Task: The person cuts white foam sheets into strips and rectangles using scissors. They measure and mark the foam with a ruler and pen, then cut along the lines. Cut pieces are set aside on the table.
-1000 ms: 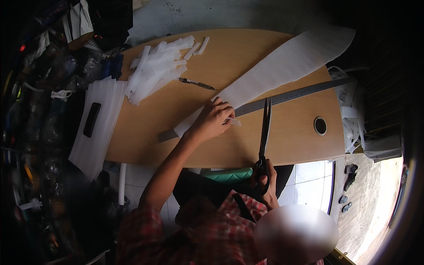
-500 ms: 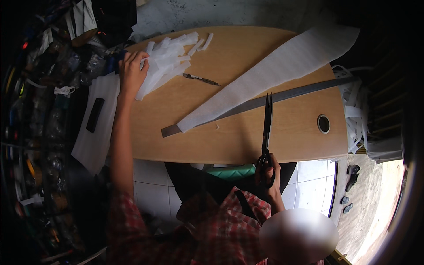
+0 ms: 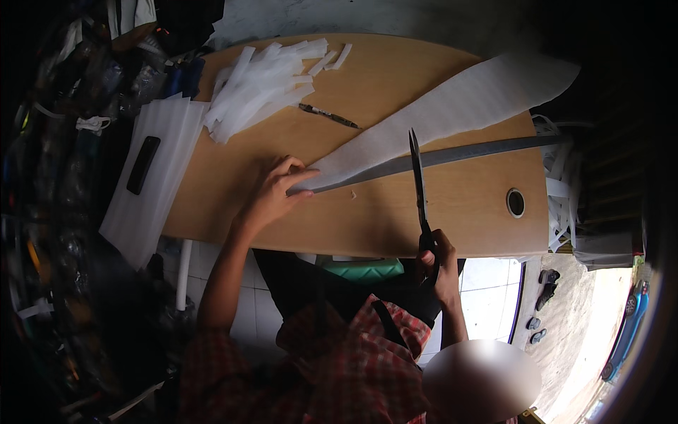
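A long white foam sheet (image 3: 438, 113) lies slantwise across the wooden table, its narrow end toward me. At that end is my left hand (image 3: 274, 191), thumb and forefinger apart and reaching over the tip of the sheet. Whether the fingertips press on the foam, I cannot tell. A grey metal ruler (image 3: 452, 152) runs partly under the sheet, its left end covered by my left hand. By the table's front edge my right hand (image 3: 445, 265) grips a pair of black scissors (image 3: 419, 184) by the handles, blades pointing away from me and nearly together.
Cut white foam strips (image 3: 258, 85) are heaped at the far left of the table (image 3: 353, 230), with a pen (image 3: 330, 116) beside them. A phone (image 3: 143, 165) rests on stacked foam sheets (image 3: 159, 205) at the left edge. A round cable hole (image 3: 515, 203) sits at the right.
My left hand has come away from the strip heap, moving right and nearer to the foam sheet's narrow end. The scissors in my right hand have tilted slightly left.
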Demonstrator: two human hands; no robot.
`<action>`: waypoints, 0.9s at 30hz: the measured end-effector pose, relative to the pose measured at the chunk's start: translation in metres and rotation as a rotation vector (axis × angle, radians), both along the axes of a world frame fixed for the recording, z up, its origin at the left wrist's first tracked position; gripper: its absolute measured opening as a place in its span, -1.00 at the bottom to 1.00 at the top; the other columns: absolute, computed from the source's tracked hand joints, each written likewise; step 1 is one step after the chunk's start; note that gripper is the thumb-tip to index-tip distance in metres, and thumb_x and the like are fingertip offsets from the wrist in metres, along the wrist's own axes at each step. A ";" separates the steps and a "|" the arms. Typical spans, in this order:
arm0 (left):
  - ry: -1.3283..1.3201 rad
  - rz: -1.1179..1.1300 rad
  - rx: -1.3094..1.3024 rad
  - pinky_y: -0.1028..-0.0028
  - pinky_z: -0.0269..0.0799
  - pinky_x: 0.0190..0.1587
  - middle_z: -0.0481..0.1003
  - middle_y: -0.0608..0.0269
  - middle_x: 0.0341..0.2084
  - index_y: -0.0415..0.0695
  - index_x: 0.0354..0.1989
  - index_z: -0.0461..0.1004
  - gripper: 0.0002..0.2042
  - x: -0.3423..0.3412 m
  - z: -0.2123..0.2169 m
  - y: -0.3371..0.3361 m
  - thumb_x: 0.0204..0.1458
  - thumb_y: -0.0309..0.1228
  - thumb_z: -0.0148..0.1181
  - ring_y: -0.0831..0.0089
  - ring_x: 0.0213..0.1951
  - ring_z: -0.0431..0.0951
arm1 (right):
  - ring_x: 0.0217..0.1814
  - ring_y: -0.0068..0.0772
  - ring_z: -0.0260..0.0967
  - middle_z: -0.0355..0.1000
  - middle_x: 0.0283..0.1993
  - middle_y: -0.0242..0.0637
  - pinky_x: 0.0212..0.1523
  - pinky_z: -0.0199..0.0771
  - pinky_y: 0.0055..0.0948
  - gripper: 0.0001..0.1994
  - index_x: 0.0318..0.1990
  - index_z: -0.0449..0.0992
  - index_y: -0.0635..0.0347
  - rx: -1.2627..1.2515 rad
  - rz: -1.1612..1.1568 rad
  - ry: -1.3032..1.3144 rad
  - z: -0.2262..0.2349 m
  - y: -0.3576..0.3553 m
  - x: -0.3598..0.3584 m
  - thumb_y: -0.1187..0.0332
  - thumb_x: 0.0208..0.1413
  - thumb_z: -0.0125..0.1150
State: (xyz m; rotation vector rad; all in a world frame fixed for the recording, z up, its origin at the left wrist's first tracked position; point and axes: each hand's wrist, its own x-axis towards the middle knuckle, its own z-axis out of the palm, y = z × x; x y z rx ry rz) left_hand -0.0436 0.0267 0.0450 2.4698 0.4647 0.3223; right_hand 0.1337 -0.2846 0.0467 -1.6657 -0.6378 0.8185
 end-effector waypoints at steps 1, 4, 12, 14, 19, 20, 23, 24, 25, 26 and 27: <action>-0.020 -0.028 0.053 0.31 0.31 0.09 0.43 0.25 -0.16 -0.01 -0.02 0.58 -0.64 -0.002 0.001 0.004 -0.06 -0.44 0.35 0.25 -0.03 0.39 | -0.64 -0.63 0.17 0.23 -0.70 -0.41 -0.62 0.10 -0.51 -0.38 -0.32 0.31 0.29 -0.035 0.008 0.004 0.010 0.008 0.006 -0.19 0.00 0.32; 0.007 0.022 0.065 0.31 0.31 0.09 0.43 0.25 -0.13 -0.02 -0.05 0.60 -0.68 -0.012 -0.002 0.014 -0.04 -0.48 0.32 0.23 -0.03 0.37 | -0.68 -0.61 0.15 0.23 -0.73 -0.38 -0.64 0.09 -0.43 -0.45 -0.35 0.32 0.27 -0.106 0.021 -0.200 0.014 0.037 0.035 -0.09 -0.01 0.38; -0.045 0.091 0.144 0.26 0.25 0.12 0.43 0.28 0.00 0.03 -0.03 0.60 -0.65 -0.033 -0.012 0.029 -0.02 -0.57 0.21 0.23 0.03 0.37 | -0.60 -0.16 0.43 0.40 -0.67 -0.21 -0.48 0.37 -0.23 -0.45 -0.42 0.38 0.24 -0.327 -0.016 -0.988 0.042 0.144 0.097 -0.11 -0.12 0.45; -0.049 0.119 0.197 0.21 0.21 0.15 0.42 0.28 0.03 0.02 -0.04 0.60 -0.64 -0.036 -0.012 0.025 -0.04 -0.59 0.19 0.23 0.06 0.36 | -0.49 -0.08 0.49 0.46 -0.59 -0.16 -0.41 0.42 -0.18 -0.42 -0.39 0.40 0.25 -0.404 0.041 -1.076 0.045 0.168 0.118 -0.14 -0.17 0.45; -0.101 0.195 0.446 0.12 0.14 0.18 0.40 0.26 0.07 -0.06 -0.08 0.59 -0.63 -0.018 -0.005 -0.002 -0.13 -0.61 0.19 0.24 0.10 0.34 | -0.27 -0.06 0.54 0.54 -0.41 -0.12 -0.29 0.49 -0.15 -0.39 -0.28 0.47 0.25 -0.512 0.128 -1.215 0.033 0.216 0.147 -0.14 -0.22 0.48; -0.116 0.155 0.449 0.12 0.12 0.19 0.38 0.20 0.06 -0.06 -0.01 0.55 -0.62 -0.013 -0.004 -0.009 -0.07 -0.56 0.19 0.23 0.08 0.35 | -0.23 -0.07 0.54 0.55 -0.38 -0.11 -0.27 0.49 -0.15 -0.39 -0.25 0.48 0.26 -0.506 0.145 -1.210 0.030 0.222 0.153 -0.13 -0.21 0.48; -0.173 0.137 0.279 0.10 0.10 0.21 0.37 0.16 0.05 -0.03 0.08 0.49 -0.62 0.009 -0.014 -0.032 0.02 -0.46 0.19 0.20 0.08 0.33 | -0.13 -0.08 0.53 0.56 -0.29 -0.09 -0.16 0.48 -0.15 -0.40 -0.16 0.51 0.24 -0.392 0.161 -1.267 0.007 0.238 0.181 -0.08 -0.21 0.49; -0.127 0.117 0.352 0.04 0.13 0.20 0.35 0.11 0.05 -0.02 0.13 0.44 -0.62 0.014 -0.016 -0.038 0.09 -0.36 0.17 0.14 0.08 0.31 | -0.11 -0.08 0.53 0.56 -0.26 -0.09 -0.11 0.47 -0.14 -0.40 -0.13 0.52 0.23 -0.347 0.153 -1.293 0.002 0.241 0.193 -0.06 -0.22 0.50; -0.143 0.149 0.338 0.01 0.13 0.20 0.34 0.10 0.05 -0.03 0.12 0.45 -0.62 0.017 -0.022 -0.042 0.10 -0.36 0.17 0.11 0.08 0.30 | -0.05 -0.09 0.50 0.55 -0.21 -0.11 -0.04 0.42 -0.10 -0.42 -0.10 0.52 0.20 -0.374 0.202 -1.304 0.003 0.248 0.201 -0.02 -0.20 0.50; -0.159 0.181 0.324 -0.01 0.13 0.20 0.34 0.09 0.06 -0.04 0.12 0.45 -0.63 0.020 -0.033 -0.045 0.10 -0.35 0.16 0.09 0.09 0.29 | 0.01 -0.09 0.48 0.55 -0.16 -0.13 0.02 0.38 -0.05 -0.43 -0.07 0.52 0.17 -0.401 0.251 -1.314 0.004 0.255 0.208 0.02 -0.19 0.49; -0.176 0.204 0.314 -0.04 0.13 0.20 0.33 0.07 0.06 -0.05 0.12 0.45 -0.63 0.022 -0.036 -0.047 0.11 -0.34 0.16 0.06 0.09 0.28 | 0.07 -0.10 0.45 0.54 -0.11 -0.14 0.09 0.33 0.00 -0.44 -0.03 0.52 0.14 -0.430 0.291 -1.321 0.006 0.259 0.214 0.06 -0.18 0.49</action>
